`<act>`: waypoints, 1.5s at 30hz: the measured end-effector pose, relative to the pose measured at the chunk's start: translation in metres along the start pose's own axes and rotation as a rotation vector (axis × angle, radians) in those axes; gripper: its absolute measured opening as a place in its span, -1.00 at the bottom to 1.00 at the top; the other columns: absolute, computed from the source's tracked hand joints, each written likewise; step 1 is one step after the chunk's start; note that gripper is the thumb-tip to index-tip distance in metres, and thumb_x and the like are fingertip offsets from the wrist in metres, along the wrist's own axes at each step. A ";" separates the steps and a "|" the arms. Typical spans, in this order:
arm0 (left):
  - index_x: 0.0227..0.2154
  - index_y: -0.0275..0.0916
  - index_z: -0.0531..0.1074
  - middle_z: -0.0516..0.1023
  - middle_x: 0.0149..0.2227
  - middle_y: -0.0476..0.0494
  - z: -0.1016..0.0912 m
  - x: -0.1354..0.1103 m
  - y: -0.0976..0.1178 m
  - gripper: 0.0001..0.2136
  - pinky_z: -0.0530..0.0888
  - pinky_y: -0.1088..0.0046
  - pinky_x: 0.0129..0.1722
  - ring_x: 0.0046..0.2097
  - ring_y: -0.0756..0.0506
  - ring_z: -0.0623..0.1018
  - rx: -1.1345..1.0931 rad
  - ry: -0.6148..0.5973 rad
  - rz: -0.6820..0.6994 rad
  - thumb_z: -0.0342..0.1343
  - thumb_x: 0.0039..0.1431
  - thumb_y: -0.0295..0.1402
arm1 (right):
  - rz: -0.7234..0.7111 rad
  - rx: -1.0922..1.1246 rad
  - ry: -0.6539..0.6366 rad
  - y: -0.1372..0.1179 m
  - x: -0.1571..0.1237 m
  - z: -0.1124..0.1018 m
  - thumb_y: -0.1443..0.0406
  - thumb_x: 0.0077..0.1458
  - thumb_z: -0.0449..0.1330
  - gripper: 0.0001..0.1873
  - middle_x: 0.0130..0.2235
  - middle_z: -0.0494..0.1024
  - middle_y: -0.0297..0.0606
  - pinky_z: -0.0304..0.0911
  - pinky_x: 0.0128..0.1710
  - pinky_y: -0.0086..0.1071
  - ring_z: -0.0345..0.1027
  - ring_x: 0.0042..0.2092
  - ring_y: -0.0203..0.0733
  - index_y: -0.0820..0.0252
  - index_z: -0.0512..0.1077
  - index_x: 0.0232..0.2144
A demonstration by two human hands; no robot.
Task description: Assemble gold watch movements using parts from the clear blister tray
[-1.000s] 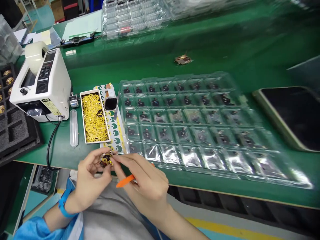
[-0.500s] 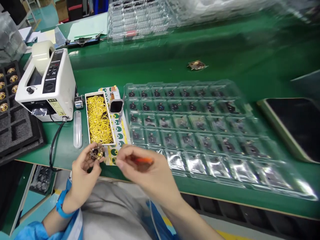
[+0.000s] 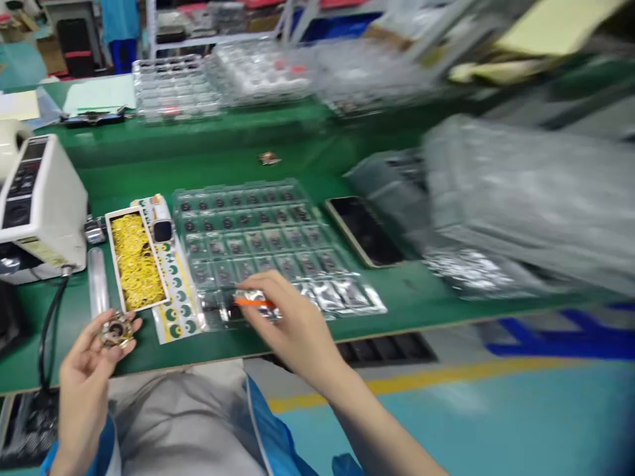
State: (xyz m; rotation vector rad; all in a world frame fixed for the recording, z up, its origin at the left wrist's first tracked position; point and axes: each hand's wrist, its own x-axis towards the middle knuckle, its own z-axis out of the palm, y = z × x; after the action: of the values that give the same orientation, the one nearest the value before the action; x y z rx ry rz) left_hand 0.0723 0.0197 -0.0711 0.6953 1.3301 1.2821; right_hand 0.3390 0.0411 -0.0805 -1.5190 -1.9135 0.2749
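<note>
My left hand (image 3: 84, 370) holds a small round gold-and-black part (image 3: 115, 330) by its edge, just off the front edge of the green bench. My right hand (image 3: 292, 324) grips an orange tool (image 3: 253, 303) and rests over the near row of a clear blister tray (image 3: 248, 238) that holds several small dark parts in pockets. A box of yellow rings (image 3: 133, 259) and a strip of green-and-yellow stickers (image 3: 174, 297) lie between the two hands.
A white tape dispenser (image 3: 37, 205) stands at the left, its black cable (image 3: 49, 330) running off the bench edge. A watch (image 3: 161, 229) lies on the sticker strip. A phone (image 3: 364, 230) lies right of the tray. Blurred plastic-wrapped stacks (image 3: 520, 192) fill the right; more clear trays (image 3: 178, 89) sit at the back.
The view has swung right and pulled back. My hands have parted: the left drew the round part down and left, the right moved with the orange tool onto the blister tray's near row.
</note>
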 end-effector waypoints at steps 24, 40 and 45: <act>-0.25 -0.23 0.59 0.61 -0.12 -0.25 0.038 -0.006 -0.016 -0.71 0.52 0.30 -0.07 -0.08 -0.20 0.59 0.006 -0.528 -0.139 0.34 -0.04 -0.21 | 0.298 0.429 -0.115 0.009 -0.027 -0.027 0.09 0.08 0.26 -0.76 -0.54 0.44 -0.30 0.16 -0.68 -0.46 0.26 -0.61 -0.30 0.03 0.45 -0.23; -0.68 -0.31 0.46 0.45 -0.59 -0.05 0.024 -0.007 -0.008 -0.61 0.33 0.51 -0.39 -0.45 -0.01 0.43 -0.009 -0.465 -0.374 0.40 -0.25 -0.07 | -0.526 0.363 -0.229 -0.037 -0.026 0.025 0.47 0.27 -0.06 -0.53 -0.17 0.59 -0.17 0.36 -0.39 -0.29 0.47 -0.31 -0.14 -0.01 0.33 0.13; -0.25 -0.18 0.60 0.61 -0.19 -0.19 0.024 -0.010 -0.008 -0.72 0.51 0.38 -0.18 -0.11 -0.18 0.57 -0.101 -0.486 -0.277 0.32 -0.02 -0.17 | -0.386 0.435 -0.087 -0.052 -0.017 0.021 0.50 0.17 0.10 -0.62 -0.27 0.55 -0.22 0.34 -0.44 -0.37 0.44 -0.36 -0.20 0.02 0.44 -0.04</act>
State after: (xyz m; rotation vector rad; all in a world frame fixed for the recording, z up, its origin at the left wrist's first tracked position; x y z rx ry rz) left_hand 0.0987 0.0157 -0.0709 0.6718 0.9183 0.8787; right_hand 0.2870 0.0153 -0.0746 -0.8497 -2.0034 0.5466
